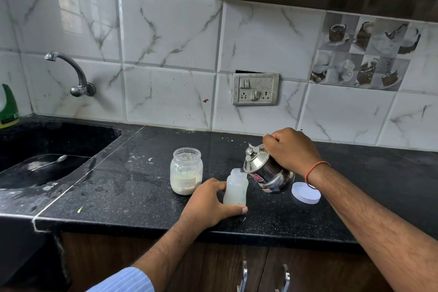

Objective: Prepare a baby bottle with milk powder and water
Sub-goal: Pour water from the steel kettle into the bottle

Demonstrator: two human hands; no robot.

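A small clear baby bottle [235,188] stands upright and uncapped on the black countertop [132,187], with whitish liquid in its lower part. My left hand [208,201] grips it from the left, thumb in front and fingers curled behind. My right hand [290,149] holds a steel kettle [267,169] by its handle, tilted left so its spout sits right at the bottle's mouth. An open clear jar of milk powder [186,170] stands just left of the bottle, about one third full.
A white round lid [305,192] lies on the counter right of the kettle. A dark sink [45,161] with a spoon [51,162] in it is at the left, under a wall tap [71,73]. The counter's front edge runs below my hands.
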